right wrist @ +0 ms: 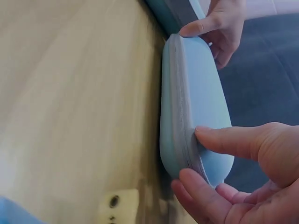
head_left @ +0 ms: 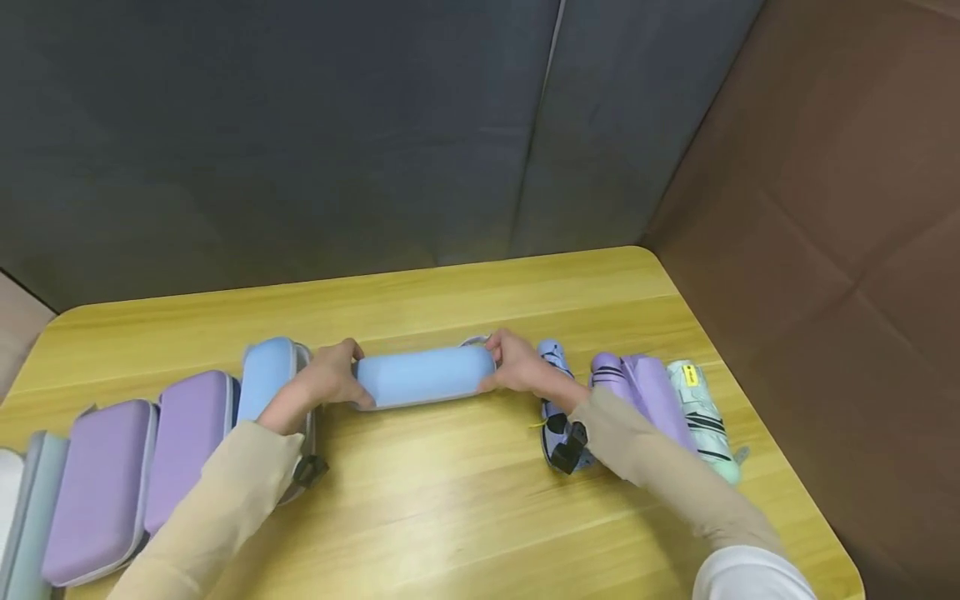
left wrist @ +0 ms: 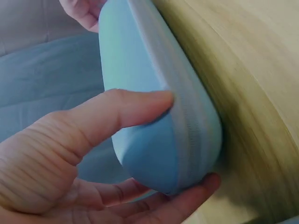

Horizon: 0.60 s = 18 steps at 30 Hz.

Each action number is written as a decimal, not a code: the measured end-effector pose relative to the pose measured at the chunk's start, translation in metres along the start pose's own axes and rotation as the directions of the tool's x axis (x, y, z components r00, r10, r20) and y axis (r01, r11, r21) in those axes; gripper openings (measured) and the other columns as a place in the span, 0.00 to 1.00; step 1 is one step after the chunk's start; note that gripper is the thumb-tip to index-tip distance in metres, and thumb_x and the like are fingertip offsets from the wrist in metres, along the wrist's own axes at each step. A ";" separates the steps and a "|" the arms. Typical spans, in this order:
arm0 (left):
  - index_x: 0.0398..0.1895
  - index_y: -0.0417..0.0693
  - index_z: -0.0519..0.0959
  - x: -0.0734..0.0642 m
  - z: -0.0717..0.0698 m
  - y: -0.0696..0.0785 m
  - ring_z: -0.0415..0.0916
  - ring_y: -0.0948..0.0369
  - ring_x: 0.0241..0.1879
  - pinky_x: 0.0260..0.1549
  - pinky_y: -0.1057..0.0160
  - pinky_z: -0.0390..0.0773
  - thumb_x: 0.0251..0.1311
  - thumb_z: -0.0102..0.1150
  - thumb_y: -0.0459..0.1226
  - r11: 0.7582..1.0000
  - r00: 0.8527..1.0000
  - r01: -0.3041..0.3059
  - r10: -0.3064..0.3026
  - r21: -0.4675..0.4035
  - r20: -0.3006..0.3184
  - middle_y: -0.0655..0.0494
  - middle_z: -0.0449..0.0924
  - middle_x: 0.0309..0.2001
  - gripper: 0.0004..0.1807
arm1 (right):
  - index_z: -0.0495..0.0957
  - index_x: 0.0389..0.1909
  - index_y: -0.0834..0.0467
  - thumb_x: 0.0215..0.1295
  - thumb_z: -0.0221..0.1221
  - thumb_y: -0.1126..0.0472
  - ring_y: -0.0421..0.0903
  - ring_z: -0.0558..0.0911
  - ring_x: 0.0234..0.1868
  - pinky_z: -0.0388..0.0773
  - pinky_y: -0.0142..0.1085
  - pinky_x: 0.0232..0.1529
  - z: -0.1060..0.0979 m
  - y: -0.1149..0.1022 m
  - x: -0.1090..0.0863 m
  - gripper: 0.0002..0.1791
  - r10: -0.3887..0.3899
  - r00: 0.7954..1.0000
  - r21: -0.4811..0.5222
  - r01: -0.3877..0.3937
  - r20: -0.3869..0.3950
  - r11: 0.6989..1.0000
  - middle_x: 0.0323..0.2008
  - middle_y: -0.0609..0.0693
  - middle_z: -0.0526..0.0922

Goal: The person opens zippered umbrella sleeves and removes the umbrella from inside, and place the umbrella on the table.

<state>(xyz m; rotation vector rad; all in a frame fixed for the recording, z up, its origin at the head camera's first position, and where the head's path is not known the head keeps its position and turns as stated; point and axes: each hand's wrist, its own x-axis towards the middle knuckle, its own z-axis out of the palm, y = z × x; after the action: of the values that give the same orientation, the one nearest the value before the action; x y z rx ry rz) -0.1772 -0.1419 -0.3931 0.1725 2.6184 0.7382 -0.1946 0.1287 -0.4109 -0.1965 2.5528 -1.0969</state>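
A light blue zippered case (head_left: 423, 377) lies lengthwise between my two hands, near the middle of the wooden table. My left hand (head_left: 335, 375) grips its left end; the thumb (left wrist: 140, 105) presses beside the pale zipper band and the fingers curl round the end. At the other end my right hand (head_left: 517, 362) pinches the case, with its thumb (right wrist: 229, 140) on the blue top near the zipper (right wrist: 182, 102). A small loop (head_left: 474, 340) sticks out behind the case by the right fingers. The case's underside is hidden.
Left of the case stand another blue case (head_left: 267, 375), two purple cases (head_left: 101, 483) and a grey-green case (head_left: 33, 508). To the right lie what look like folded umbrellas: blue (head_left: 553, 354), purple (head_left: 652, 396) and mint green (head_left: 705, 417). A dark wall (head_left: 300, 150) rises behind the table.
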 end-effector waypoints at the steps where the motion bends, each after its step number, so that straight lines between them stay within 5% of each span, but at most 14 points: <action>1: 0.53 0.24 0.64 -0.003 0.001 -0.001 0.72 0.44 0.42 0.44 0.47 0.74 0.33 0.75 0.37 1.000 1.000 -0.003 0.003 0.013 -0.007 0.29 0.72 0.46 0.43 | 0.68 0.47 0.64 0.41 0.72 0.68 0.45 0.67 0.33 0.68 0.31 0.33 0.001 0.000 -0.002 0.31 -0.002 1.000 0.011 0.002 0.018 1.000 0.33 0.51 0.67; 6: 0.52 0.26 0.66 -0.011 0.005 -0.002 0.73 0.44 0.42 0.43 0.47 0.75 0.32 0.75 0.38 0.995 0.997 -0.052 0.057 0.086 -0.050 0.31 0.74 0.44 0.43 | 0.68 0.48 0.63 0.49 0.68 0.67 0.45 0.70 0.34 0.69 0.31 0.35 -0.003 0.001 -0.002 0.26 -0.028 0.992 0.026 0.025 0.127 0.999 0.34 0.52 0.70; 14: 0.52 0.31 0.71 -0.018 0.015 -0.001 0.72 0.41 0.44 0.41 0.43 0.75 0.30 0.75 0.35 0.966 0.968 -0.177 0.206 0.189 -0.146 0.33 0.72 0.46 0.39 | 0.69 0.61 0.64 0.68 0.43 0.67 0.53 0.69 0.61 0.69 0.40 0.57 -0.008 -0.010 0.023 0.21 -0.074 0.953 -0.077 0.100 0.295 0.992 0.60 0.59 0.71; 18: 0.50 0.28 0.72 -0.020 0.021 0.001 0.70 0.40 0.45 0.40 0.43 0.76 0.28 0.75 0.33 0.946 0.943 -0.232 0.276 0.224 -0.188 0.36 0.72 0.45 0.38 | 0.77 0.51 0.66 0.67 0.46 0.69 0.47 0.77 0.41 0.73 0.32 0.40 -0.009 -0.011 0.032 0.16 -0.109 0.947 -0.100 0.145 0.302 0.984 0.45 0.56 0.80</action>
<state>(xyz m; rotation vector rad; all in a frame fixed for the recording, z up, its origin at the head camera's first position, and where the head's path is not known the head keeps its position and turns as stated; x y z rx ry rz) -0.1502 -0.1357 -0.4024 0.5275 2.9144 0.6031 -0.2276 0.1193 -0.4055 -0.5224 2.3620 -0.8802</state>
